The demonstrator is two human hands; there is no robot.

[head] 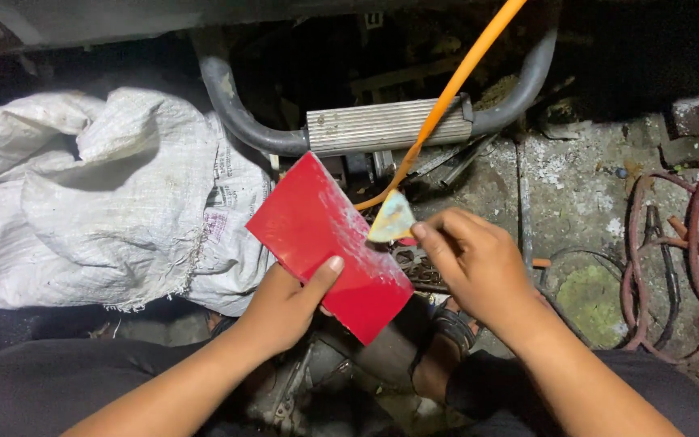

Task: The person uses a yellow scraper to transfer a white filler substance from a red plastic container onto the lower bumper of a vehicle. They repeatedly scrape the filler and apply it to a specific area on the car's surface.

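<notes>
- Item, red flat panel (327, 247) — held above the grimy floor, in front of the ribbed metal footrest (388, 125) and just right of the white woven sack (99, 194).
- Left hand (285, 307) — I see it gripping the panel's lower edge, thumb pressed flat on the red face.
- Right hand (475, 259) — fingers pinched on a small worn scrap (391, 220), which touches the panel's upper right edge, where the surface looks pale and scuffed.
- Step, as I judge it — rubbing down the panel's edge; the next stroke calls for a steady left grip and even pressure along that edge.
- Orientation — long axis runs diagonally, upper left to lower right; the far corner points toward the footrest.
- Nearby — orange hose (455, 85) crossing above.
</notes>
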